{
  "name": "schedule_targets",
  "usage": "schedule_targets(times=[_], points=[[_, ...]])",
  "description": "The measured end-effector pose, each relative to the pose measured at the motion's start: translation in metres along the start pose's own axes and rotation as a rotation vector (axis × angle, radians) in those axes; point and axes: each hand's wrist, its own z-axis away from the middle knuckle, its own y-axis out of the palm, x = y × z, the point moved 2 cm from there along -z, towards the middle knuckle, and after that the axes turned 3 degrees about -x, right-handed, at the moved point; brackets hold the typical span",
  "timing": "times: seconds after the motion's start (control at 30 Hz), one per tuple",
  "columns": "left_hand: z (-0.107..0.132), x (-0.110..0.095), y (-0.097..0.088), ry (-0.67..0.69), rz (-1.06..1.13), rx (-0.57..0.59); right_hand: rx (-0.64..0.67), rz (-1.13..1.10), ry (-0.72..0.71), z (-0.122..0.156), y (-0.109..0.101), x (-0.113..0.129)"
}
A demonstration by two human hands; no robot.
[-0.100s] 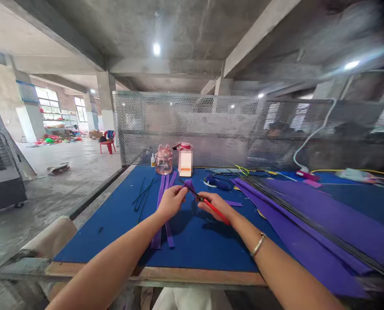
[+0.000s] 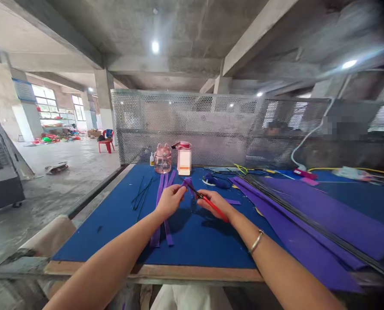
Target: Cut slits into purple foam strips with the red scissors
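Observation:
My left hand (image 2: pixel 168 199) is closed in a pinch on a small purple strip piece (image 2: pixel 188 183) held above the blue table (image 2: pixel 114 224). My right hand (image 2: pixel 215 203) grips red-handled scissors (image 2: pixel 208 201), whose dark blades point up and left and meet the purple piece. Two long purple strips (image 2: pixel 162 206) lie on the table just under my left hand.
A pink bottle (image 2: pixel 163 158) and a white bottle with a pink lid (image 2: pixel 184 158) stand at the table's back edge before a perforated metal screen (image 2: pixel 211 129). Wide purple sheets (image 2: pixel 308 219) cover the right side. Thin dark stems (image 2: pixel 142 193) lie at left. A red chair (image 2: pixel 105 142) stands far left.
Both hands and the whole scene sit slightly higher in the picture, as from a small head movement. The grips on the purple piece and the scissors are the same.

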Motion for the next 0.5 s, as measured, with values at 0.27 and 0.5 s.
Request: schedule_targets(times=[0.27, 0.5], points=[[0.0014, -0.0013, -0.0028, 0.018, -0.005, 0.0, 0.022, -0.057, -0.011, 0.0014, 0.0025, -0.0003], [0.0011, -0.0045, -0.0042, -0.005, 0.048, -0.087, 0.071, -0.131, -0.109, 0.0051, 0.0025, -0.0063]])
